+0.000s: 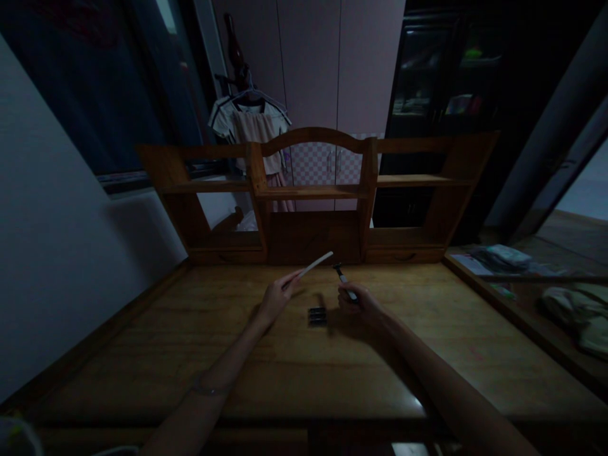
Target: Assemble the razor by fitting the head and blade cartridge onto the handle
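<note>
Razor (342, 277), judging by its crosswise dark head, is standing out from the right grip (363, 299), whose fingers are curling firmly round the lower handle. Its slim shaft is showing a pale face between darker parts and looking smooth. Left grip (276, 296) is pinching one end of a thin white strip (316, 261); the free end is slanting away and rightward, ending near the razor's head, apparently not touching. Whether it is plastic or card, I cannot tell.

The step in hand seems to be holding both pieces up together. Bringing them into contact would be calling for steady wrists and careful lining-up.

Between the grips and nearer the person, a small dark, ridged piece (317, 316) is lying in parallel bars on the desk (294, 380), whose varnished, grained wood is catching light. Beyond both grips, a brown wooden shelf unit (313, 192) is rising to an arched top.
</note>
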`<state>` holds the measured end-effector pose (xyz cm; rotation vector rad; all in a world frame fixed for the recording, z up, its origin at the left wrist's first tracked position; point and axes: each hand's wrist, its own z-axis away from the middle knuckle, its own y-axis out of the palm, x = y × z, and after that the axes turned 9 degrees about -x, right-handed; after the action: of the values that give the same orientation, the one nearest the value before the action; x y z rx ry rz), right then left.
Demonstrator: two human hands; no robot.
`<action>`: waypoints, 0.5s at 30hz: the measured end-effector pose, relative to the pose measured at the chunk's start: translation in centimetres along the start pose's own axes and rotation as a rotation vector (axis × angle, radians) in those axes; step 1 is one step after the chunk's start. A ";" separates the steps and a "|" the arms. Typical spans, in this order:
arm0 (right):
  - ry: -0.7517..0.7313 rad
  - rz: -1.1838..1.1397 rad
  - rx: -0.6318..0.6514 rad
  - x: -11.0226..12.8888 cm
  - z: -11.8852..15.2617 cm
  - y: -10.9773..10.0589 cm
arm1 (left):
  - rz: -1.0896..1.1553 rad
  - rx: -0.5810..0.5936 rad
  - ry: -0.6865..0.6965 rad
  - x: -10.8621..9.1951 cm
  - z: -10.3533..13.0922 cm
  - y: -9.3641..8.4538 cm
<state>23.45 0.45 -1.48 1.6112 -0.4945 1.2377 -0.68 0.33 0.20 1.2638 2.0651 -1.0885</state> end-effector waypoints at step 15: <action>-0.022 -0.056 -0.019 1.0 0.4 0.6 | 0.053 0.012 0.053 0.8 0.1 0.4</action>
<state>23.63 0.07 -0.29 1.6134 -0.4710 1.1710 -0.72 0.82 -0.60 1.3596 2.0547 -1.0563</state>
